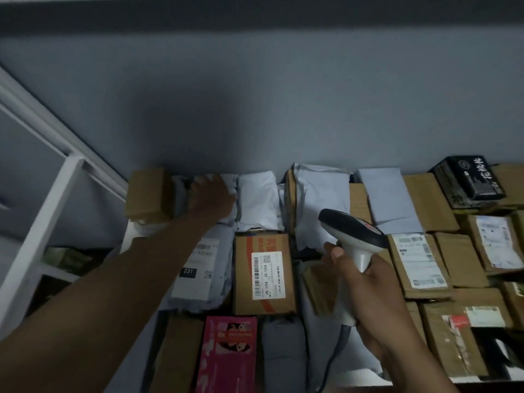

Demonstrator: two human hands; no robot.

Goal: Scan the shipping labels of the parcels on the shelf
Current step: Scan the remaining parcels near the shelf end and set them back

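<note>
My left hand reaches to the back row, fingers resting on a grey mailer whose label isn't showing; whether they grip it I can't tell. Right hand grasps the scanner above the parcels. Best turn the mailer label-up, then aim squarely. Parcels lie edge to edge against the wall: room only upward.

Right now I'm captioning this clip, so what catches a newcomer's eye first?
The right hand grips a grey-and-black handheld barcode scanner at centre right. The left hand reaches to a grey plastic mailer bag at the back. Between them lies a brown cardboard box with a white label.
</note>
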